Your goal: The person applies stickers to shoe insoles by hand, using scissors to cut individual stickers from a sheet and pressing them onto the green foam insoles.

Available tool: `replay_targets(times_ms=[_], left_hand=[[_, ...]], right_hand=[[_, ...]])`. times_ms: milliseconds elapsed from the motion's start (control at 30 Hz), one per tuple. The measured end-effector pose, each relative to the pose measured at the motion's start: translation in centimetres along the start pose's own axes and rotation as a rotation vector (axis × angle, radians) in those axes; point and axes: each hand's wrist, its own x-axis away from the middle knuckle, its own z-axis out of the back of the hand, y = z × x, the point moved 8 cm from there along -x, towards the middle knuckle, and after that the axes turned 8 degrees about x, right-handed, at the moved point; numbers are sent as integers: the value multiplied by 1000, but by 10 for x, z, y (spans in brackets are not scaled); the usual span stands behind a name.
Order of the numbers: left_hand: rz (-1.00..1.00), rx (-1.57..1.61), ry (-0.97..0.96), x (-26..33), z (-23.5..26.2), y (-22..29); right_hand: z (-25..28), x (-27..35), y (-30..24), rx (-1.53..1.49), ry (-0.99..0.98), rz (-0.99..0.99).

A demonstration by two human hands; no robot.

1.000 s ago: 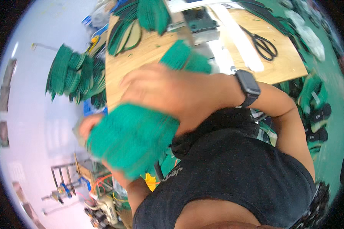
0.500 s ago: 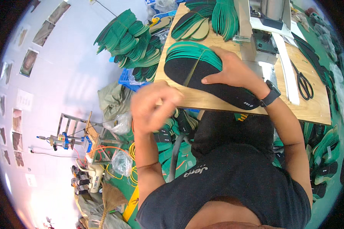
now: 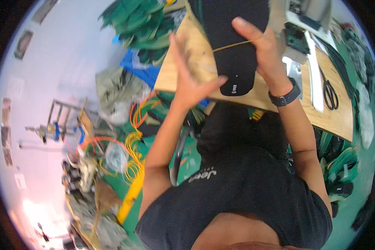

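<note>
A bundle of black insoles (image 3: 239, 29) stands lengthwise over the table's front edge, its heel end toward me. A thin yellowish band (image 3: 233, 45) crosses it above the heel. My right hand (image 3: 273, 60) grips the bundle from the right side, thumb on the black face near the band, the other fingers mostly hidden. To the left of the bundle is my left hand (image 3: 191, 85), slightly blurred, with fingers and thumb spread and the thumb tip close to the heel; whether it touches cannot be made out.
Black-handled scissors (image 3: 330, 93) and a long white strip (image 3: 315, 75) lie on the wooden table (image 3: 339, 121), right of a metal press (image 3: 298, 37). Green insole stacks (image 3: 133, 25) rise at the far left above a blue crate (image 3: 139, 68). Yellow hoses (image 3: 133, 156) lie on the floor.
The bundle has turned from slanting to lengthwise and moved away from me, now partly out of the picture. My left hand has gone from closed fingers to spread ones, nearer the bundle.
</note>
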Motion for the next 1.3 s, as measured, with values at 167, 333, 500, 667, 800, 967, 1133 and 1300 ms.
replay_targets(times_ms=[167, 333, 500, 667, 800, 967, 1133, 1300], left_hand=[[314, 618, 141, 9, -28, -24], [171, 725, 280, 2, 8, -12], [288, 127, 495, 61, 115, -9], [555, 41, 698, 174, 227, -22], [729, -214, 855, 264, 295, -74], [990, -581, 959, 344, 341, -131], [720, -626, 791, 213, 355, -166], [149, -274, 304, -53, 157, -102]], right_hand=[[1, 2, -14, 579, 237, 467], [14, 11, 15, 483, 196, 484], [-53, 80, 34, 934, -574, 454], [26, 106, 84, 943, -363, -36], [58, 117, 118, 829, -240, -250], [53, 117, 112, 984, -217, -117], [62, 115, 99, 948, -76, -67], [62, 114, 95, 933, -83, -25]])
